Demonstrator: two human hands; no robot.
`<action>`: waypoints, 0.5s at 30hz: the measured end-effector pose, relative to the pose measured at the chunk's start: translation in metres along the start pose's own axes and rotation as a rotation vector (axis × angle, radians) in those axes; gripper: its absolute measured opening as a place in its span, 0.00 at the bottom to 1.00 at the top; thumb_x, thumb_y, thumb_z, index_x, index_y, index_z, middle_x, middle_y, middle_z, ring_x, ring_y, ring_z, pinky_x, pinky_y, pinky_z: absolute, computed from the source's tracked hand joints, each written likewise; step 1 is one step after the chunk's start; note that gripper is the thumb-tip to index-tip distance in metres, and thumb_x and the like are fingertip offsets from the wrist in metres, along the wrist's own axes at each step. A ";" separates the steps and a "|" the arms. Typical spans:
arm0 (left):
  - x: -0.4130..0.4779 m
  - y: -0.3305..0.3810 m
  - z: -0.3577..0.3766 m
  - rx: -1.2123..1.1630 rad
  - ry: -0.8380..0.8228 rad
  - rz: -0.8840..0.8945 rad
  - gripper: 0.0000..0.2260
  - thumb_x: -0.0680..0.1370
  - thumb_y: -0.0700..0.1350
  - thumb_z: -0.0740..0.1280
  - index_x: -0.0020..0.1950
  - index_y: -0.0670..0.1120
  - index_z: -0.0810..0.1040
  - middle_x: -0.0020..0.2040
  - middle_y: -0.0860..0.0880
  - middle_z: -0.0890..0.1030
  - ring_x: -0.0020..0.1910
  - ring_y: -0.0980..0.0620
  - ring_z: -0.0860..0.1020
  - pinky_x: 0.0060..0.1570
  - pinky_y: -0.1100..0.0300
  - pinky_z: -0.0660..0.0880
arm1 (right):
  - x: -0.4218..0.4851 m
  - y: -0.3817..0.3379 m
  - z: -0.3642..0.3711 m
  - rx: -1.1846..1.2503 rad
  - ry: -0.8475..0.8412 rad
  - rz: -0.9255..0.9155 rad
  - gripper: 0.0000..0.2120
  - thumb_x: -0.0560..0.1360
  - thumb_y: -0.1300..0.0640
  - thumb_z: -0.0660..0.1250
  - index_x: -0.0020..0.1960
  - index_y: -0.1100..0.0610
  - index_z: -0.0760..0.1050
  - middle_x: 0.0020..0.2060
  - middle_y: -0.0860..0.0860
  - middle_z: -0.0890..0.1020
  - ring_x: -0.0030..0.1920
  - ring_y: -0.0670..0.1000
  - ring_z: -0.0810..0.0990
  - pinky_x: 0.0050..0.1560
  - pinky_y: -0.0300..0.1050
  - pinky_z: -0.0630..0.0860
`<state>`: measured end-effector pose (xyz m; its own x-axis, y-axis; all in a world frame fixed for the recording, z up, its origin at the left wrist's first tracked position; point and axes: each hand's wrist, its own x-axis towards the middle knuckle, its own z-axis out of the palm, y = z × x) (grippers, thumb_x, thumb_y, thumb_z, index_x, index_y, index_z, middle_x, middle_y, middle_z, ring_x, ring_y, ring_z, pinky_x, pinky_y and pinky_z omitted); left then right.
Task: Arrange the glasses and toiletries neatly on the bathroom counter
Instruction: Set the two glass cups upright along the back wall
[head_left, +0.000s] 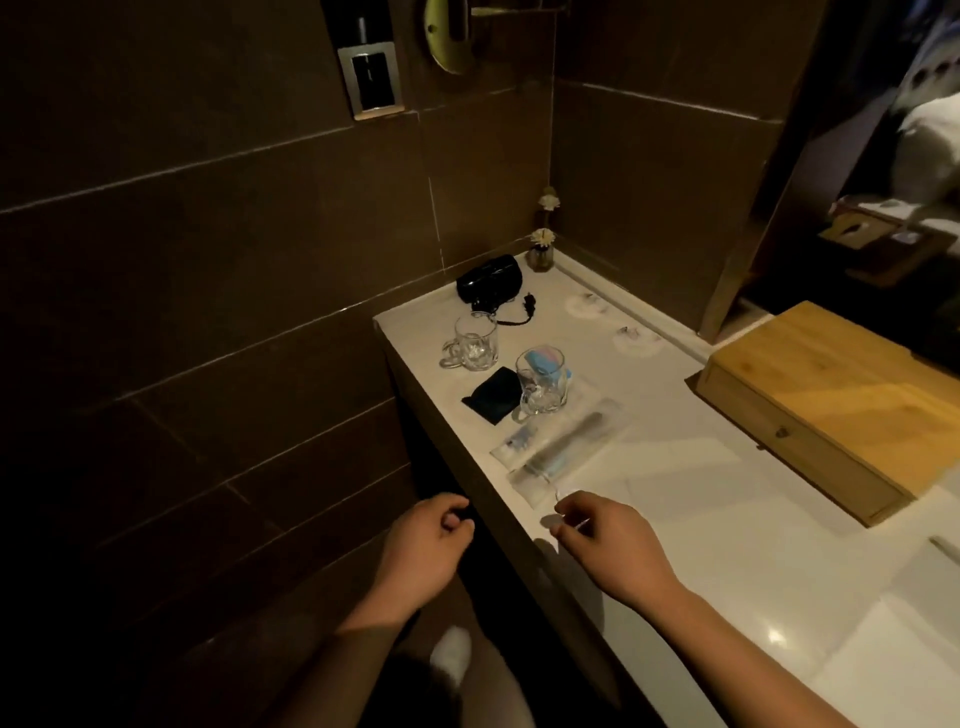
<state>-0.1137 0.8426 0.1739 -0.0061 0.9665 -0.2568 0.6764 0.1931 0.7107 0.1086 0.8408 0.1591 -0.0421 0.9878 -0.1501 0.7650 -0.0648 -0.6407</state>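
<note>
A white stone tabletop (675, 519) runs along a dark tiled wall, and the pale wooden box (831, 410) lying on it serves as the landmark. Left of the box stands a clear glass mug (540, 382) holding a pink and blue item, with a flat black square pouch (491, 395) touching its left side. Farther from the box, toward the wall corner, stands an empty clear glass mug (474, 343), and beyond it a glossy black hair dryer (489, 285) with its cord. A small vase with a white flower (542, 249) sits in the far corner. Below and left of the box, near the front edge, lie two clear plastic toiletry packets (558, 449) side by side, slanted.

The right hand (605, 545) hovers over the tabletop just beside the near end of the packets, its fingers (571, 506) loosely curled and pinching at nothing that can be made out. The left hand (423, 545) hangs off the tabletop edge, its fingers curled inward and empty.
</note>
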 end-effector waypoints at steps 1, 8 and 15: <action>0.020 -0.002 -0.005 -0.004 -0.026 0.012 0.13 0.78 0.46 0.66 0.63 0.51 0.77 0.53 0.49 0.80 0.49 0.55 0.78 0.50 0.62 0.73 | 0.011 -0.003 0.003 0.010 0.035 0.029 0.10 0.76 0.45 0.65 0.52 0.48 0.79 0.44 0.44 0.84 0.43 0.45 0.82 0.44 0.44 0.76; 0.140 -0.013 -0.029 0.023 -0.203 0.119 0.13 0.78 0.45 0.68 0.61 0.46 0.79 0.52 0.46 0.79 0.50 0.50 0.78 0.57 0.55 0.76 | 0.065 -0.034 0.027 0.086 0.279 0.329 0.02 0.74 0.52 0.69 0.47 0.46 0.80 0.41 0.43 0.84 0.40 0.45 0.81 0.42 0.45 0.76; 0.207 -0.004 -0.034 -0.111 -0.278 0.194 0.13 0.77 0.46 0.69 0.61 0.47 0.78 0.53 0.45 0.81 0.52 0.47 0.79 0.56 0.50 0.77 | 0.093 -0.049 0.036 0.083 0.438 0.521 0.03 0.74 0.54 0.69 0.47 0.48 0.80 0.42 0.46 0.84 0.40 0.48 0.81 0.41 0.44 0.74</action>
<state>-0.1424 1.0476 0.1400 0.3257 0.9069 -0.2674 0.5611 0.0422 0.8267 0.0443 0.9309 0.1491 0.5949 0.7901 -0.1476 0.5623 -0.5403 -0.6260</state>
